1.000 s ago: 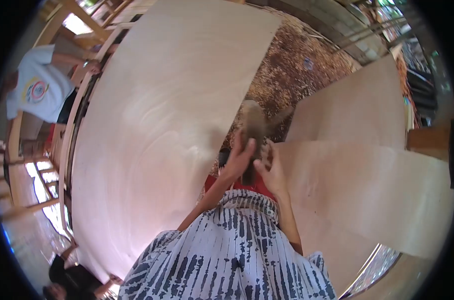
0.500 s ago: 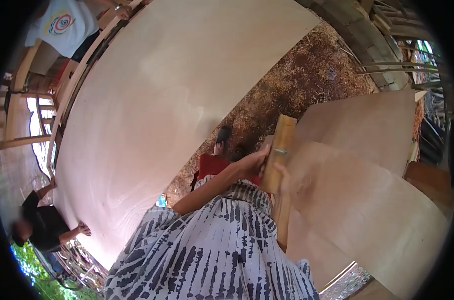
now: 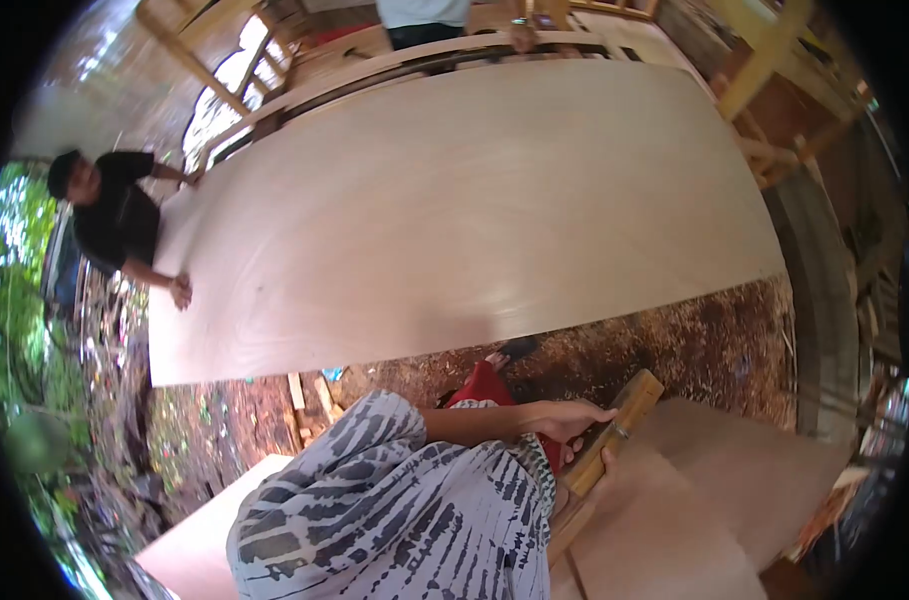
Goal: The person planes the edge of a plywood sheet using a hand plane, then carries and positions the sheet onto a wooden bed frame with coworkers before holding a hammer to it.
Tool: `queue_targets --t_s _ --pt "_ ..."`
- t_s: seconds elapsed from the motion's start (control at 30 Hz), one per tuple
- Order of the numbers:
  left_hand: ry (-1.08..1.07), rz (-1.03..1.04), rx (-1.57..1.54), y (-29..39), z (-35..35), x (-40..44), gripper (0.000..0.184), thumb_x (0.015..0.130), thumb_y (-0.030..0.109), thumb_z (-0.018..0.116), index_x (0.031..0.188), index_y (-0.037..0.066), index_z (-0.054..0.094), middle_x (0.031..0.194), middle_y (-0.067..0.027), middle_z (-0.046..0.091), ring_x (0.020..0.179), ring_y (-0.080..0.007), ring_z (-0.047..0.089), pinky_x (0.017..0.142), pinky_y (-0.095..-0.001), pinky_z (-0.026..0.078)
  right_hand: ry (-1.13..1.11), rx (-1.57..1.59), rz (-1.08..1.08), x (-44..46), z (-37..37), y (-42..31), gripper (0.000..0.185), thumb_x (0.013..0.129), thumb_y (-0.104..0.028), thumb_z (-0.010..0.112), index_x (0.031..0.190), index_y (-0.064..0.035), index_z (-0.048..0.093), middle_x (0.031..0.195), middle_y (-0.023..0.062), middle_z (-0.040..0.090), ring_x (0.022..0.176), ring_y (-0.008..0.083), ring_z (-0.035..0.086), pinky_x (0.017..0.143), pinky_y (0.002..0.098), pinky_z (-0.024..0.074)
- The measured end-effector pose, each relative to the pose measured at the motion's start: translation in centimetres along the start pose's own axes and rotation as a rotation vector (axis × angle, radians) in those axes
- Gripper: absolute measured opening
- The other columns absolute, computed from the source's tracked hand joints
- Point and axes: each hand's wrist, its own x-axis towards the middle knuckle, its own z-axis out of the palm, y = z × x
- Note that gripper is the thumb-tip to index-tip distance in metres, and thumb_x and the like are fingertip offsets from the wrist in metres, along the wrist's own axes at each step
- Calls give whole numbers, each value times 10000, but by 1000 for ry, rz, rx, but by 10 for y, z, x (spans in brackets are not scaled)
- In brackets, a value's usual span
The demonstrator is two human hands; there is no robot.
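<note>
I hold a wooden hand plane (image 3: 634,402), a long block with a small metal piece across its middle, tilted in front of my lap. My left hand (image 3: 571,420) is closed on its near left side, with some of the fingers hidden. My right hand (image 3: 602,478) wraps the lower right side, thumb along the edge. Beyond the plane lies a large pale plywood sheet (image 3: 454,220), apart from both hands. Other plywood pieces (image 3: 674,510) lie to the right, beneath the plane.
A co-worker in black (image 3: 119,210) rests both hands on the sheet's left end. Another person in a white shirt (image 3: 422,14) stands behind the far edge. Wood shavings (image 3: 714,325) cover the ground, with wood offcuts (image 3: 296,390) at left. Timber framing (image 3: 764,60) rises at right.
My view has swung left, so the large sheet now lies across in front of me. The plane stays in both hands and appears lower and farther right.
</note>
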Motion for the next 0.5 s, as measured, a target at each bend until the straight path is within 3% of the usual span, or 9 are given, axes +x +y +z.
queue_targets --t_s 0.07,0.13,0.17,0.23,0.33,0.43,0.5 --pt "-18 34 -34 -1 -3 0 539 990 605 540 1277 151 579 1015 -107 537 695 -209 519 478 -415 457 -24 -20 12 3 1 -1 483 917 -375 570 1185 26 545 931 175 609 789 293 632 601 366 534" --pt "-3 -26 -114 1 -2 -1 590 1030 511 515 1407 61 458 1081 -185 579 530 -255 576 406 -407 536 -45 -36 24 4 3 -4 482 917 -376 570 1183 25 545 931 175 609 790 293 632 604 366 535" --pt "-8 -16 -125 2 -2 -1 590 1030 511 515 1407 61 458 1081 -185 579 530 -255 576 406 -407 536 -57 -41 28 5 4 -5 482 917 -376 569 1183 25 545 932 175 609 791 293 632 606 366 535" --pt "33 54 17 13 11 -19 498 1010 530 550 1283 114 577 923 -97 600 646 -215 521 532 -446 496 -76 -47 38 5 4 -7 482 917 -377 569 1181 25 545 932 175 609 792 293 632 609 367 535" --pt "72 79 -151 23 28 -47 431 1047 406 540 1280 45 569 1023 -124 597 701 -226 549 592 -439 537 -98 -65 46 4 3 -11 481 917 -378 568 1179 24 545 932 175 609 794 294 632 614 367 535" --pt "43 74 -12 8 13 -26 424 1059 386 521 1278 26 564 1113 -122 570 724 -243 562 615 -451 546 -108 -73 53 3 3 -14 480 917 -380 568 1177 23 546 933 175 609 795 294 632 619 368 536" --pt "-6 39 -113 1 0 -16 467 1056 427 509 1358 71 501 1048 -149 566 685 -272 586 578 -478 566 -107 -80 57 2 5 -15 480 917 -381 567 1176 23 546 933 175 609 796 294 633 623 369 536"
